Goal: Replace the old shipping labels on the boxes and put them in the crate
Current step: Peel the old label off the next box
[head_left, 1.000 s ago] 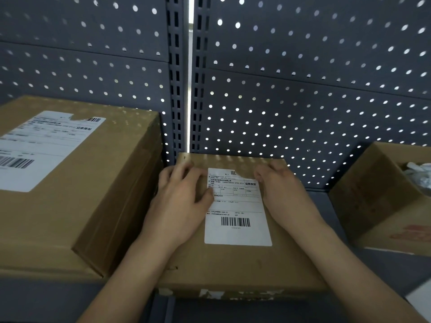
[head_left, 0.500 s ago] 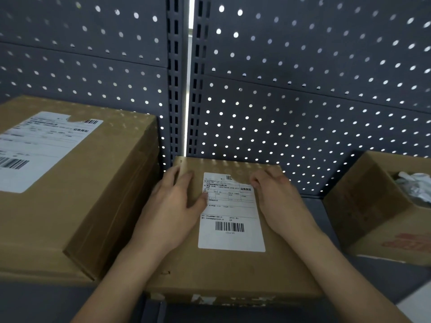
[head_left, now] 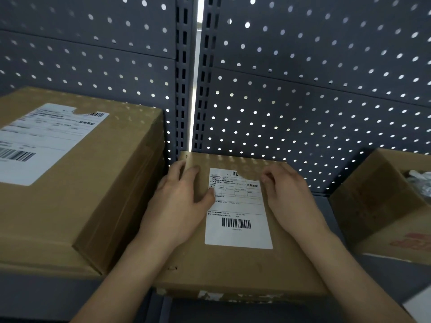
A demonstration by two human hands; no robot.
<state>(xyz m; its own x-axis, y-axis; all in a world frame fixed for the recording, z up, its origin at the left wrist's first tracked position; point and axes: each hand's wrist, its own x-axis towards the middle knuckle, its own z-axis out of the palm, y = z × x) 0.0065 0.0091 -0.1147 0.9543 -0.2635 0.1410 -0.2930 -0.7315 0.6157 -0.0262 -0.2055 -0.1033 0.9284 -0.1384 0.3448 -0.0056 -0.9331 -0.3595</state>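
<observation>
Left hand (head_left: pixel 179 206) staying flat, pressing box (head_left: pixel 233 269); right hand (head_left: pixel 289 201) still curling at label (head_left: pixel 238 236) corner (pinching? cannot tell).

Brown box (head_left: pixel 233 266), white barcoded label (head_left: pixel 238 210), dotted grey pegboard (head_left: pixel 314 89)

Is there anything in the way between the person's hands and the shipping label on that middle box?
Nothing visible. The left hand lies on the middle box, thumb at the left edge of the shipping label; the right hand has curled fingers at its torn top corner. No crate shows.
</observation>
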